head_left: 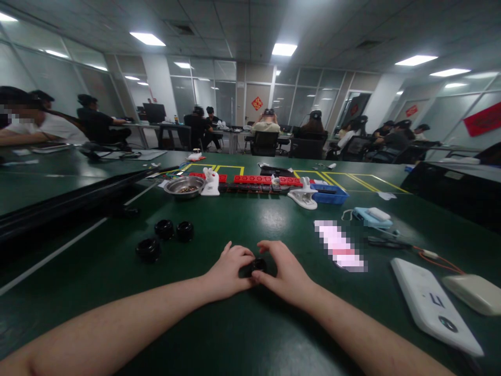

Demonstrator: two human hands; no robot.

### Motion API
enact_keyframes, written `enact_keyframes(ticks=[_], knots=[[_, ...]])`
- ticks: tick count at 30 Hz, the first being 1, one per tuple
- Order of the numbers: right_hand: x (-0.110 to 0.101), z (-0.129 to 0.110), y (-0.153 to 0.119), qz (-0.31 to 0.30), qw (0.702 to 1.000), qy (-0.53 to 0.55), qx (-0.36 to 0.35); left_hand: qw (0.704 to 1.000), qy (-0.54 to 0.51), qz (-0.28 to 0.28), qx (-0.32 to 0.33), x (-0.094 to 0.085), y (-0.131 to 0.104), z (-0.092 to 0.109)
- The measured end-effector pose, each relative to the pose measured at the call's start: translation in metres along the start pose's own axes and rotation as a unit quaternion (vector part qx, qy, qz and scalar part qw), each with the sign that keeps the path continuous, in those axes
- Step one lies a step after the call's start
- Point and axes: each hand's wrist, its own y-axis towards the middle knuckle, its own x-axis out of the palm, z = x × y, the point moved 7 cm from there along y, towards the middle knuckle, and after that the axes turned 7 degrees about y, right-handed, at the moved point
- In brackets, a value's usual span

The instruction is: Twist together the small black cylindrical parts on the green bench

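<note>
In the middle of the near table, a small black ring-shaped piece sits between my two hands. My left hand grips it from the left, fingers curled and thumb low against it. From the right, my right hand has its thumb on the piece's front and its fingers arched over behind. Parts of the piece are covered by my fingers. To the left of my hands stand several similar black pieces: one at the front, one behind it and one to the right.
On the green table, a metal bowl holding small parts, white clamps, red trays and a blue bin line the back. A white power bank and cables lie right. People sit at tables beyond.
</note>
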Motion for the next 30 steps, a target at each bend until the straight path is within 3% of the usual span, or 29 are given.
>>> enact_keyframes(ticks=[3,10,17,24,30], knots=[[0.002,0.002,0.0,-0.002,1.0,-0.005,0.014,1.0,0.002,0.001,0.0,0.0,0.0,0.001],[0.006,-0.008,-0.003,-0.042,0.998,0.034,-0.041,1.0,0.005,-0.009,-0.008,0.001,0.0,0.0],[0.005,0.003,0.0,-0.009,1.0,-0.011,0.028,1.0,0.008,-0.011,0.002,-0.001,0.0,0.003],[0.007,-0.007,-0.003,-0.025,0.999,0.017,-0.036,1.0,0.003,0.0,-0.002,0.002,0.0,-0.001],[0.005,0.005,-0.001,0.009,1.0,-0.011,0.011,1.0,-0.001,0.003,0.0,0.0,0.0,0.001]])
